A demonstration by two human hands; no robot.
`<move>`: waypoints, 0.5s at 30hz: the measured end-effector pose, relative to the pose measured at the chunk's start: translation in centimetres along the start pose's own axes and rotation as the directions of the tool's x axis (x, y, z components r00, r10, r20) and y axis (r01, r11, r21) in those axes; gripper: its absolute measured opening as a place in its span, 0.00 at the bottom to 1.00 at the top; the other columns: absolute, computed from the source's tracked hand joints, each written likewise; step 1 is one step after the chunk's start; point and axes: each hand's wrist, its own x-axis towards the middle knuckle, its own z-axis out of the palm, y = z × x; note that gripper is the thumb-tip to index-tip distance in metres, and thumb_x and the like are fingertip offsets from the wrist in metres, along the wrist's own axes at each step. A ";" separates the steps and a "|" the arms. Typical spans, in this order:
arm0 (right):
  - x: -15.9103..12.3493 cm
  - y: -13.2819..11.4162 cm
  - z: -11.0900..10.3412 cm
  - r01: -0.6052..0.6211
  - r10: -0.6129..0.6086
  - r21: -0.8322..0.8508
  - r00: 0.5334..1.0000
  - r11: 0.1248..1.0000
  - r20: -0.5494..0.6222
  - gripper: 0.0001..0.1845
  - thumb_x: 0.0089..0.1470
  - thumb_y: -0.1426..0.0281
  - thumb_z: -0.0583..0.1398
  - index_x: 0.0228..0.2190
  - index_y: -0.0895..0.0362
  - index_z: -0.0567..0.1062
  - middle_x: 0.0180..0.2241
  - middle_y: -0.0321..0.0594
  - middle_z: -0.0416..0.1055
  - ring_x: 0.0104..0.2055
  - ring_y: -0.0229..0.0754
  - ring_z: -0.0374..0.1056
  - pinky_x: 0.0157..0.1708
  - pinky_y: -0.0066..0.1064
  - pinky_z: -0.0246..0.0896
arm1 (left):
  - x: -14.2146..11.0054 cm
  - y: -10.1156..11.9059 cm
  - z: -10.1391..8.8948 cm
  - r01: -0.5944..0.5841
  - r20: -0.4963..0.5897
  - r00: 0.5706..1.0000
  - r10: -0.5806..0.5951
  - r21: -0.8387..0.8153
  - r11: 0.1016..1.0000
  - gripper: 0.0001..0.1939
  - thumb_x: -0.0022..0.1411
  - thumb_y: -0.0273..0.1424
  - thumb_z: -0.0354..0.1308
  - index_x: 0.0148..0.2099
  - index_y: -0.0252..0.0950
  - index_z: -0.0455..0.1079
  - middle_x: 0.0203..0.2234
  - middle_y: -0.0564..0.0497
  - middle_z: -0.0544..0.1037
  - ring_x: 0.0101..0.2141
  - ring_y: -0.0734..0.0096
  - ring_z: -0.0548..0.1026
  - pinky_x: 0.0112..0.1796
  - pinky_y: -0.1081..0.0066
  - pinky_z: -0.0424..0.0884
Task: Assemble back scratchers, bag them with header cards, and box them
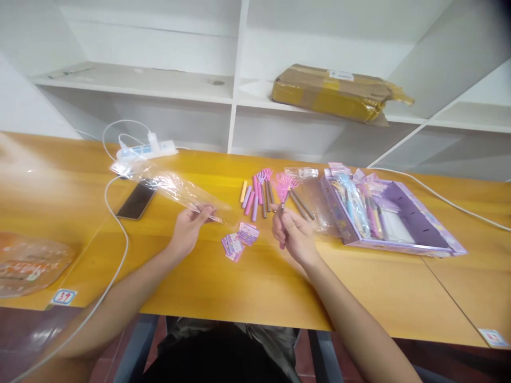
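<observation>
- Sticker (64, 297) far left of the purple box (403, 247): seemingly "39".
- Right hand (295, 232), left of box: grips pink back scratcher (283, 183) lengthwise near-to-far, claw away.
- Left hand (189, 227), farther left: pinches clear plastic bag (175, 186).

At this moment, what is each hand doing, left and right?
Left hand: closed on a clear plastic bag.
Right hand: closed around a pink hand-shaped scratcher.

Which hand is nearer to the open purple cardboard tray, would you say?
Right. The right hand, gripping a pink hand-shaped tool, is a little to the left of the tray; the left hand, holding a clear plastic bag, is farther left.
</observation>
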 end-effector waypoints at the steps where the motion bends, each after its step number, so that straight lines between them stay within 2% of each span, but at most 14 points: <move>1: -0.4 0.0 0.2 -0.012 0.015 -0.037 0.998 0.999 0.068 0.21 0.70 0.52 0.57 0.53 0.51 0.77 0.24 0.30 0.57 0.20 0.35 0.49 0.18 0.28 0.51 | 0.1 0.2 0.0 0.013 -0.025 1.000 -0.013 -0.032 0.999 0.20 0.57 0.44 0.75 0.39 0.34 0.78 0.37 0.47 0.83 0.38 0.65 0.80 0.44 0.62 0.79; 3: -1.0 0.1 0.8 0.008 0.019 -0.140 0.983 0.990 0.185 0.20 0.72 0.52 0.55 0.51 0.52 0.77 0.22 0.29 0.58 0.20 0.35 0.52 0.21 0.28 0.54 | 0.2 0.6 0.1 0.026 -0.048 0.998 -0.031 -0.086 0.996 0.20 0.55 0.44 0.76 0.40 0.33 0.78 0.35 0.48 0.82 0.37 0.67 0.80 0.42 0.64 0.79; 6: -1.2 0.2 1.5 0.132 -0.020 -0.339 0.949 0.932 0.315 0.18 0.73 0.54 0.54 0.45 0.52 0.77 0.26 0.33 0.65 0.26 0.38 0.61 0.31 0.30 0.63 | 0.1 1.3 0.3 0.030 -0.040 0.999 -0.036 -0.155 0.988 0.19 0.54 0.42 0.77 0.37 0.33 0.77 0.33 0.50 0.80 0.36 0.69 0.79 0.40 0.67 0.79; 8: -1.0 0.3 1.8 0.201 -0.025 -0.427 0.924 0.881 0.382 0.18 0.74 0.56 0.53 0.41 0.52 0.77 0.28 0.35 0.68 0.30 0.40 0.65 0.36 0.32 0.65 | 0.0 1.6 0.4 0.041 -0.016 0.999 -0.045 -0.179 0.983 0.18 0.55 0.41 0.77 0.34 0.34 0.76 0.32 0.51 0.79 0.35 0.71 0.78 0.38 0.69 0.78; 11: -0.8 0.4 2.1 0.231 -0.018 -0.460 0.907 0.858 0.422 0.19 0.75 0.57 0.51 0.39 0.52 0.75 0.28 0.36 0.68 0.31 0.41 0.67 0.39 0.33 0.66 | -0.1 1.7 0.6 0.075 0.012 0.997 -0.074 -0.179 0.981 0.19 0.54 0.41 0.77 0.34 0.34 0.75 0.31 0.51 0.78 0.34 0.71 0.77 0.37 0.69 0.77; 15: -0.8 0.6 2.0 0.234 -0.019 -0.471 0.908 0.851 0.418 0.18 0.75 0.57 0.51 0.40 0.52 0.75 0.29 0.36 0.71 0.31 0.41 0.68 0.38 0.32 0.67 | -0.2 1.6 0.7 0.092 0.038 0.995 -0.087 -0.146 0.985 0.20 0.54 0.43 0.77 0.34 0.33 0.76 0.30 0.51 0.78 0.33 0.71 0.78 0.35 0.69 0.77</move>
